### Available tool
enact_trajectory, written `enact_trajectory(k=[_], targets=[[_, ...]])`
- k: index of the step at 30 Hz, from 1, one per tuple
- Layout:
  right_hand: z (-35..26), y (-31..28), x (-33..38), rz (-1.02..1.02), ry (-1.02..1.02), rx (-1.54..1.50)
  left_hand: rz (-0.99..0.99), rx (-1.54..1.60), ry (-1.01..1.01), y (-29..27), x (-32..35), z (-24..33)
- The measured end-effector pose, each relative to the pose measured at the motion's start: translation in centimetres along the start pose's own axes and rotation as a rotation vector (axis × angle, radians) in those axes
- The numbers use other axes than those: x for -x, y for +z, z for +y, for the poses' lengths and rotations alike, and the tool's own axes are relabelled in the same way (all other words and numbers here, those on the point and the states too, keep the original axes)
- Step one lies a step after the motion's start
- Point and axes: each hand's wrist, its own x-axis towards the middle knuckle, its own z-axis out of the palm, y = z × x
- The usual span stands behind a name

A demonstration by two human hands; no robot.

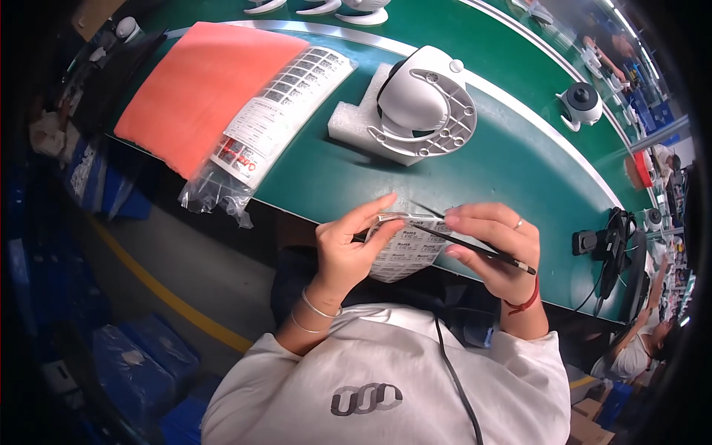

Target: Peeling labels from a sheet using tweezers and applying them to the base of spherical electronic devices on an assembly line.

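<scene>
My left hand (348,248) covers part of the label sheet (406,252); white domes (319,7) on the surface (519,163) are cut off at the top edge.

Glossy paper label sheet (404,248), matt white plastic camera housing (426,104) — rough foam block (352,122)

You sat at a long green workbench (519,170) with a pale edge strip; a grey floor (185,259) with a yellow line (170,297) lay below.

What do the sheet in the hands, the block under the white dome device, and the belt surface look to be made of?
Label sheet: glossy paper or film, curling. Foam block: white, grainy, likely packing foam. Dome device: smooth moulded plastic, seemingly. Belt: matte green, probably rubbery.
</scene>
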Motion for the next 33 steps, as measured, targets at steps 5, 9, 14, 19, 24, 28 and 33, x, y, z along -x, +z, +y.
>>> enact_trajectory(k=[5, 9, 14, 19, 24, 28, 33], targets=[[0.0, 0.5, -0.3, 0.014, -0.038, -0.052, -0.06, -0.017, -0.019, -0.2, 0.3, 0.2], [-0.1, 0.2, -0.1, -0.013, -0.041, 0.001, -0.139, -0.064, 0.042, -0.2, 0.2, 0.2], [-0.2, -0.2, -0.4, 0.03, 0.027, -0.052, -0.194, 0.089, -0.022, -0.2, 0.3, 0.1], [0.2, 0.1, -1.0, 0.227, -0.136, 0.163, -0.253, 0.245, -0.157, -1.1, 0.4, -0.3], [2.4, 2.4, -1.5, 0.207, -0.314, 0.353, -0.213, 0.302, -0.275, -2.4, -0.1, -0.7], [4.2, 3.9, -1.8, 0.248, -0.346, 0.428, -0.259, 0.289, -0.305, -3.0, -0.5, -0.7], [5.2, 4.6, -1.9, 0.279, -0.342, 0.47, -0.283, 0.282, -0.305, -3.1, -0.7, -0.5]])
